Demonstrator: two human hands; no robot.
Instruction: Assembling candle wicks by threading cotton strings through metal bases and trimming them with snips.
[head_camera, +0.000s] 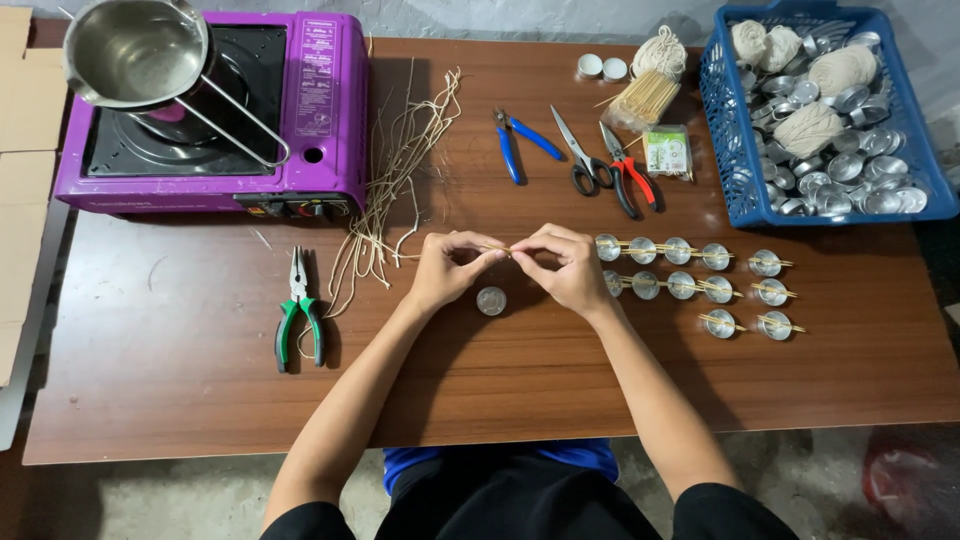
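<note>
Two bare hands meet over the middle of the brown wooden table (200, 400): the left hand (448, 268) and the right hand (565, 268) each have thumb and fingertips closed on a thin wooden stick (497, 248), held level between them. Just below the hands a small round metal candle cup (491, 300) sits on the table, apart from the fingers. Rows of similar cups with sticks laid across them (690, 270) lie to the right. Green-handled pliers (299, 315) lie well to the left, beside a bundle of wick strands (395, 170)
</note>
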